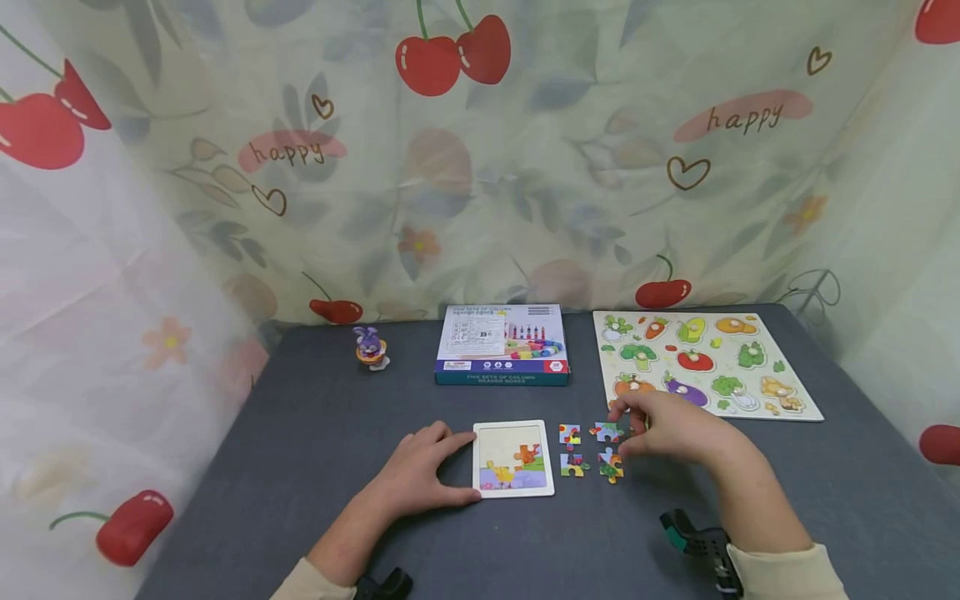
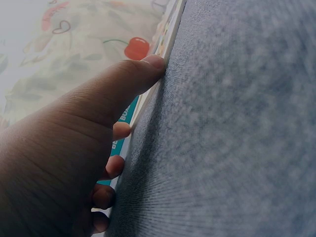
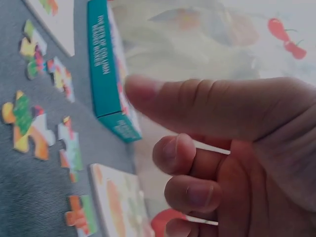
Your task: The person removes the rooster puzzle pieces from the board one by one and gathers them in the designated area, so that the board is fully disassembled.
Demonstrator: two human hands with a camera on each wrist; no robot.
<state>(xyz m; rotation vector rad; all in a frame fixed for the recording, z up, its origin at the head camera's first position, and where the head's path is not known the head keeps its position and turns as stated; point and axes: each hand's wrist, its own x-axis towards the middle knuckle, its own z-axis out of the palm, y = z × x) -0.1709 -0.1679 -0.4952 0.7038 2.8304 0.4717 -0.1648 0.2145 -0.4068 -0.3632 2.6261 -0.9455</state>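
Note:
A white square puzzle tray (image 1: 551,493) lies on the dark table, with a few picture pieces fitted in its lower part and a bare cream area above. My left hand (image 1: 417,475) rests at its left side; thumb and index finger, spread and nearly straight, touch its edge. To the tray's right lie several loose jigsaw pieces (image 1: 574,465). My right hand (image 1: 670,427) hovers over their right end, thumb and fingers apart with nothing seen between them. In the right wrist view, an orange-and-green jigsaw piece (image 3: 79,215) lies below the fingers; the hand mostly hides it from the head view.
Behind the tray lies a teal-edged box (image 1: 501,377). A vegetable peg board (image 1: 787,404) stretches across the back right, just beyond my right hand. A small purple rabbit figure (image 1: 370,348) stands at the back left. A cherry-print curtain (image 1: 480,208) closes off the far side.

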